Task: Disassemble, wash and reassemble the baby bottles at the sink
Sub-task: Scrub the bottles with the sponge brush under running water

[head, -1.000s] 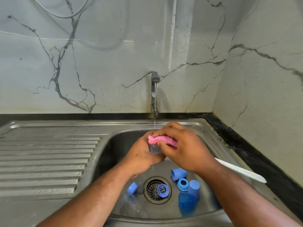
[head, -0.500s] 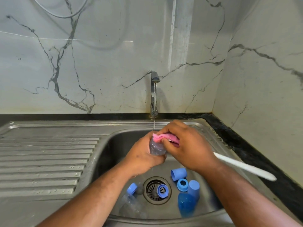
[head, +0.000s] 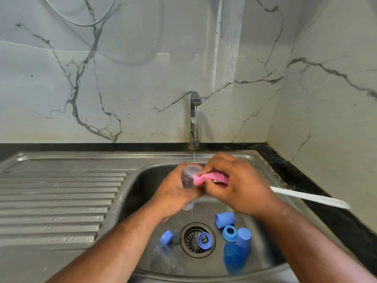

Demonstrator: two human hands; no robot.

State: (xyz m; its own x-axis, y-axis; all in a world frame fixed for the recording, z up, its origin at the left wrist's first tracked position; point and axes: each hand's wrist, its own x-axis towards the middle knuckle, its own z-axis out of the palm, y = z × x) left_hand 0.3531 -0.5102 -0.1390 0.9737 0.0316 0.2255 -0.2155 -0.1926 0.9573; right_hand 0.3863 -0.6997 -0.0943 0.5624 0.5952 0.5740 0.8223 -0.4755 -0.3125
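**At the sink:** A clear baby bottle stands nearly upright over the sink basin. Its open mouth points up, just under the thin stream of water from the tap. We read its long axis as running from that mouth down to the base, which shows below the left hand. That hand wraps its fingers round the bottle's body and holds it fast.

The pink sponge head of a bottle brush lies against the right side of the neck. It touches the bottle just below the rim and, as far as we can tell, sits outside it, not in it. The right hand grips the brush just behind the sponge. The white handle runs off to the right over the sink's edge, so the brush lies nearly crosswise to the bottle.

We judge that the next stroke turns on this: the head sits beside the mouth, on the right hand's side, and would have to tip upright to go down inside.

On the basin floor below lie the loose parts:
- two blue caps
- blue collar rings, one of them on the drain strainer
- a blue bottle
- a second clear bottle on its side
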